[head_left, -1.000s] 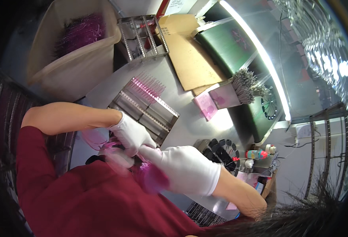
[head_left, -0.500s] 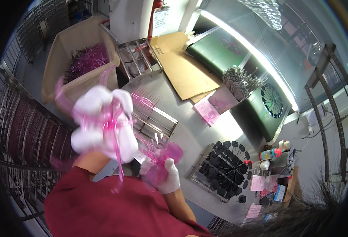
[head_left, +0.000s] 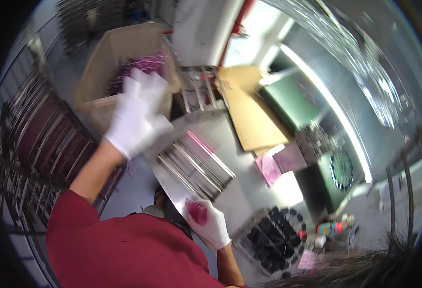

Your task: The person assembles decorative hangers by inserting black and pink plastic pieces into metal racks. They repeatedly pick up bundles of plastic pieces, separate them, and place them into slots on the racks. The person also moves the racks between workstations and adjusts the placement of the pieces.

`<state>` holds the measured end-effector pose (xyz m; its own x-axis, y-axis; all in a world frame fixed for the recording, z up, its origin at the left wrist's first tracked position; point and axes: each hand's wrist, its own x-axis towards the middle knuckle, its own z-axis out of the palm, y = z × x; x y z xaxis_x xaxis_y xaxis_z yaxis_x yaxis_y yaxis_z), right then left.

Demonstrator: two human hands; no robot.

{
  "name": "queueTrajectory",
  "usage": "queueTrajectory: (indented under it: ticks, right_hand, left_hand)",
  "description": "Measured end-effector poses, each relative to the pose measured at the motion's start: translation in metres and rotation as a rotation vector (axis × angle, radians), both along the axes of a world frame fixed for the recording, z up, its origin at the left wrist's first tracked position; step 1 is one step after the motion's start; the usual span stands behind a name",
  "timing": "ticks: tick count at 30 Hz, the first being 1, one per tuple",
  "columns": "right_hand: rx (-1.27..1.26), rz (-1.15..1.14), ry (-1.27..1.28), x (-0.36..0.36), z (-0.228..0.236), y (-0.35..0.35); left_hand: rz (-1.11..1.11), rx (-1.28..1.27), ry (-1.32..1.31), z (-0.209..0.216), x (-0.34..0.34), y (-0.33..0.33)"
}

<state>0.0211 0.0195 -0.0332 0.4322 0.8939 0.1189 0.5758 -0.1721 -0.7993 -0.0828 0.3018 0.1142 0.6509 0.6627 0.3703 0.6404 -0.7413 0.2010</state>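
Observation:
My left hand (head_left: 136, 113), in a white glove and blurred by motion, reaches out toward the beige bin (head_left: 93, 103) with its fingers stretched and nothing visible in them. Inside that bin lies a heap of shiny pink-purple strips (head_left: 148, 63), just beyond my fingertips. Low over the table's near edge, my gloved right hand (head_left: 212, 225) is closed round a pink see-through piece (head_left: 197, 212); its exact shape is partly hidden by the fingers. Right beside it on the steel table (head_left: 230, 129) lies a metal frame with bars (head_left: 196, 168), and a pink spiky strip (head_left: 204, 144) sits along its far side.
Black round-headed parts (head_left: 273, 240) fill a rack to the right. Flattened cardboard (head_left: 249, 110) lies at the back, near a pink box (head_left: 290, 157) and a green belt (head_left: 292, 101). Stacked racks (head_left: 52, 125) stand at the left. A bottle (head_left: 330, 229) is at the right.
My left hand has swung forward to the bin, and the pink strips it held are out of it. My right hand is lower in view, and less of its pink piece shows. The view has shifted.

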Motion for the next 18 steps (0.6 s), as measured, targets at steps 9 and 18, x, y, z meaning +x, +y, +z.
queueTrajectory:
  ticks: [9, 18]
  right_hand:
    - [-0.466, 0.048, -0.183, 0.024, 0.059, 0.056]
    - [-0.292, 0.318, -0.577, 0.075, 0.081, 0.124]
  left_hand:
    - [-0.997, -1.062, -0.073, -0.128, 0.001, -0.061]
    - [-1.051, -2.071, 0.022, -0.181, 0.068, 0.032]
